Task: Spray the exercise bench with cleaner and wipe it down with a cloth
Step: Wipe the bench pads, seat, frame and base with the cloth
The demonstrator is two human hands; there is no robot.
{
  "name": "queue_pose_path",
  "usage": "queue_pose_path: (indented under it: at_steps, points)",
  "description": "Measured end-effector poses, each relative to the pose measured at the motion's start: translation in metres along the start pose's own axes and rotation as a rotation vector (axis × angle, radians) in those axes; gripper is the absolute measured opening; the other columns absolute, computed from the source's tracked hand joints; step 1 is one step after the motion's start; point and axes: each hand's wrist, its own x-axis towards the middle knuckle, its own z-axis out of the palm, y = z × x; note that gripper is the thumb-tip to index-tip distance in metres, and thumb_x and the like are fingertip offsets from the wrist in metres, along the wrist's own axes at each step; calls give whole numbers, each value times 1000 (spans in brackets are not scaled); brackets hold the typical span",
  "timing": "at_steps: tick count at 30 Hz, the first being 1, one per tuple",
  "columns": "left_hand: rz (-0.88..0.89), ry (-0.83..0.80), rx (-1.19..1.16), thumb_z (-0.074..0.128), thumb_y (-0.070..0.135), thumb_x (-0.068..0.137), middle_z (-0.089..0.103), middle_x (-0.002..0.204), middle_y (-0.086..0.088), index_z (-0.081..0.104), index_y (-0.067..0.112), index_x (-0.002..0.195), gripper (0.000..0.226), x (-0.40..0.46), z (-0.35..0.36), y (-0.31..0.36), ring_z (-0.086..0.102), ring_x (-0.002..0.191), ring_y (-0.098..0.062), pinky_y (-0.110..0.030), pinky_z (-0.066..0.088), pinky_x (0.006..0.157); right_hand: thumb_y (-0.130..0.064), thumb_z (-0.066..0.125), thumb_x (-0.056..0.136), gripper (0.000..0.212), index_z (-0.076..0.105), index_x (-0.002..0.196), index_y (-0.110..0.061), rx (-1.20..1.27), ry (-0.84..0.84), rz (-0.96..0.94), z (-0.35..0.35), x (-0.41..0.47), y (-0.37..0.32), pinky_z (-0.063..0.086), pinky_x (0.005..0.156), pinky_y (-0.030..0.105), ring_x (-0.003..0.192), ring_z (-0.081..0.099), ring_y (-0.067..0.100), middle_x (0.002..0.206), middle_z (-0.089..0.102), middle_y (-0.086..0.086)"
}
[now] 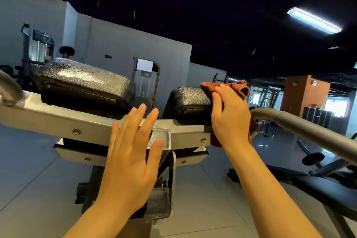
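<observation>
Our right hand (230,120) presses a rust-brown cloth (234,86) against the near end of the right-hand black pad (190,100) of the exercise bench, fingers laid flat over the fabric, which drapes over the pad's top and hangs below the wrist past the grey steel crossbar (58,121). Our left hand (131,152) is spread wide with straight fingers and holds nothing; whether it touches the crossbar or only hovers in front of it we cannot tell. The left-hand pad (83,81) shines under the ceiling light and sits well apart from the cloth; no spray bottle is in view. The risks, as we judge them: the loose tail of cloth could snag on the bolt heads (203,140) along the crossbar, or slip out from under a flat palm as the wipe rounds the pad's curved corner, since nothing pinches it. The curved grey handle (301,125) rises just beside our right wrist, so a wide sweep to the right could knock against it. Room lies to the left, across the gap between the pads, and upward over the top of the right pad, while another person (66,52) stands far behind the left pad.
</observation>
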Motion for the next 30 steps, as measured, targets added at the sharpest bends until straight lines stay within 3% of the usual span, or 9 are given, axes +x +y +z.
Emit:
queue_pose_path:
  at_steps: [3,8,10,12,16,19,22,25,30]
  points:
    - [1,9,12,21,53,100,21,159,11,17,40,151,52,0,0,0,11,148,-7,-28,-5,120,-26,40,99,32,68,105,-13,-20,-48,-201,19,-10,-35,33,100,25,96,61,18,105,69,2]
    - [-7,9,25,19,55,100,23,158,9,22,37,149,53,0,-2,1,11,148,-8,-28,-6,120,-34,44,100,36,63,124,-15,-191,-172,-473,9,-2,-27,34,99,28,115,56,21,129,62,4]
    - [-6,7,23,19,56,100,23,158,9,23,36,149,54,0,-1,1,11,148,-8,-28,-6,120,-35,40,101,40,59,130,-15,-173,-183,-367,-4,-2,1,32,107,28,123,49,17,134,59,4]
    - [-5,7,10,18,57,100,23,158,9,22,37,149,54,0,-1,2,11,148,-8,-27,-6,120,-36,34,101,45,56,134,-14,-108,-159,-197,-11,-5,24,35,113,39,131,45,18,137,57,6]
    - [-13,13,-11,18,59,99,24,158,10,21,38,149,54,1,0,2,11,148,-7,-25,-6,120,-31,37,101,38,63,121,-11,26,-21,-10,-2,-4,17,44,104,49,122,54,21,125,63,6]
    - [-3,23,1,19,56,100,24,158,9,22,37,149,53,0,-1,1,12,148,-8,-29,-4,120,-25,38,101,33,67,110,-13,32,-52,-172,19,-11,-26,44,99,43,108,59,16,114,66,1]
    - [-2,33,14,20,55,100,26,157,8,23,35,149,54,0,-1,2,13,148,-9,-30,-4,120,-29,42,99,33,70,107,-11,-79,-75,-366,29,-13,-47,35,102,33,108,62,23,118,68,6]
    - [-5,31,22,19,56,100,26,157,7,24,34,149,54,0,-2,2,13,148,-9,-33,-4,120,-28,44,99,33,68,113,-9,-148,-117,-485,16,-6,-35,36,96,29,109,61,25,121,67,9]
    - [0,19,1,18,57,100,27,157,7,24,35,149,54,0,-1,2,14,148,-10,-35,-2,120,-28,37,100,36,65,117,-14,-32,-71,-181,-12,-2,14,36,100,13,109,57,14,117,66,4]
